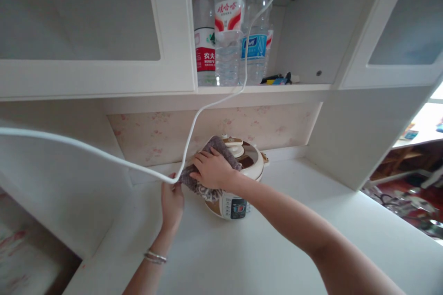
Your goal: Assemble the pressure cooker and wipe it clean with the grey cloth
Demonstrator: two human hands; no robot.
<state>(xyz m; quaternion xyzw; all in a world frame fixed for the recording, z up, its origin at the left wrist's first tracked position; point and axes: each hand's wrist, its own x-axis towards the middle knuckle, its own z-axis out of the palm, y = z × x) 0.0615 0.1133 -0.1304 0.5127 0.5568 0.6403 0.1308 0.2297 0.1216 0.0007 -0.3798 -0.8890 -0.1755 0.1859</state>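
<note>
A cream and brown electric pressure cooker stands on the white counter, with its control panel facing me. Draped over the left side of its lid and body is a grey-brown cloth with a shaggy edge. My right hand presses this cloth against the cooker, fingers bent over it. At the cloth's left end, my left hand has its fingers closed, apparently pinching the cloth's edge. A white cord passes in front of the left fingertips and partly hides them.
Above the counter, an open cabinet shelf holds several plastic bottles and small dark items. The cord runs down from that shelf, bends near my left hand and leaves at left. White side panels flank the counter.
</note>
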